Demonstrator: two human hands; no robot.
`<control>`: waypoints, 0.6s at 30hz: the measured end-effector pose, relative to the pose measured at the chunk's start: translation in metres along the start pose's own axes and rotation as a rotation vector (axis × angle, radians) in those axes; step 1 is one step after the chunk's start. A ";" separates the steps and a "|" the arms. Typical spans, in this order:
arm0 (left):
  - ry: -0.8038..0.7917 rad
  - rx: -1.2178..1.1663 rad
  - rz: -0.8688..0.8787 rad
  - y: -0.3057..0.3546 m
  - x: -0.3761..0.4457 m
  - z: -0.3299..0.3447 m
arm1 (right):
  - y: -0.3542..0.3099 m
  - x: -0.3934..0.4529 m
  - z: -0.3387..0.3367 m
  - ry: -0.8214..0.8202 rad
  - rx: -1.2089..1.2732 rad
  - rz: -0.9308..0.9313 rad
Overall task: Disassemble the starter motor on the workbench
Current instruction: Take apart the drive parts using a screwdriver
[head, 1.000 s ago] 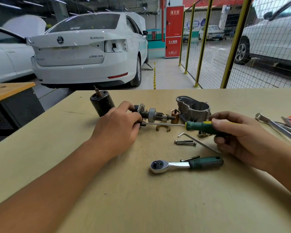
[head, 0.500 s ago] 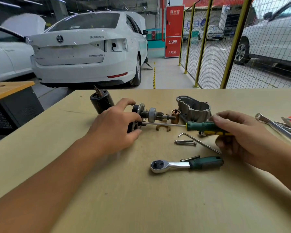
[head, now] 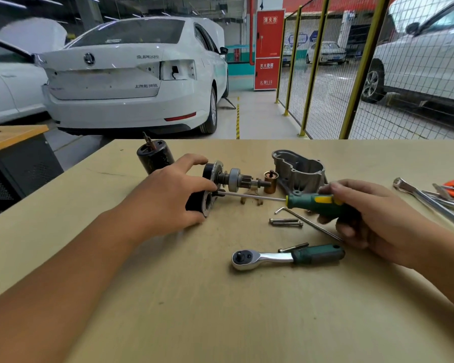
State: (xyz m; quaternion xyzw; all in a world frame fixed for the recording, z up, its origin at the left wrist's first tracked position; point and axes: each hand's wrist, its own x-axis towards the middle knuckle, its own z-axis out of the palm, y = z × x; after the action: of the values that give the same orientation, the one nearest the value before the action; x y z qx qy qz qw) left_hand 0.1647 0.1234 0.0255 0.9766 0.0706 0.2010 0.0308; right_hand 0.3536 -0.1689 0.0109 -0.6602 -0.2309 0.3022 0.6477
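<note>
The starter motor (head: pixel 215 184) lies on its side toward the far middle of the worktop (head: pixel 168 297), partly stripped; the left hand (head: pixel 168 197) curls over its black body and metal flange, pinning it down, while the right hand (head: pixel 372 218) grips the green and yellow handle of a screwdriver (head: pixel 309 201) whose thin bright shank runs left to the flange face, the tip hidden behind the thumb. The likeliest slip, I judge, is the tip camming out of a tight screw and skidding toward the left thumb just beside it; a round body can also roll if the grip eases. Loose bolts (head: pixel 286 222) and a long hex key (head: pixel 309 224) lie near the right hand and could be knocked by it. The pinion shaft is dull grey steel with toothed rings; a coppery sleeve (head: pixel 271 183) stands by a cast aluminium housing (head: pixel 299 170), rough and hollow; a black cylindrical casing (head: pixel 154 157) stands far left; a chrome ratchet (head: pixel 286 256) with a green handle lies nearer.
</note>
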 end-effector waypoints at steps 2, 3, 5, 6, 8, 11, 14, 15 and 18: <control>0.018 0.015 -0.002 0.001 0.000 0.001 | 0.001 0.002 -0.002 0.008 0.000 -0.011; 0.033 0.022 0.003 0.001 0.000 0.001 | 0.002 0.002 -0.003 0.007 0.016 -0.030; 0.063 0.040 0.012 0.001 -0.001 0.002 | 0.006 0.004 -0.005 0.022 0.065 -0.063; 0.077 0.047 0.013 0.001 -0.001 0.003 | 0.007 0.005 -0.006 0.036 0.098 -0.068; 0.103 0.044 0.005 0.002 -0.002 0.004 | 0.008 0.007 -0.006 0.052 0.157 -0.065; 0.119 0.009 -0.034 0.000 -0.001 0.005 | 0.005 0.005 0.000 0.023 0.150 -0.053; 0.126 -0.047 -0.074 -0.003 0.000 0.004 | 0.002 0.003 0.002 0.049 0.034 -0.011; 0.128 -0.066 -0.084 -0.003 0.001 0.004 | 0.002 0.003 0.002 0.060 0.015 -0.007; 0.123 -0.096 -0.088 -0.004 0.001 0.006 | 0.003 0.002 0.001 0.048 0.016 -0.050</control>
State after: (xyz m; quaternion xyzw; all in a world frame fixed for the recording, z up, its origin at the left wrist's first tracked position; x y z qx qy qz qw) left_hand 0.1679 0.1277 0.0198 0.9557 0.1057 0.2623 0.0819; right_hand 0.3542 -0.1665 0.0074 -0.6561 -0.2293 0.2716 0.6657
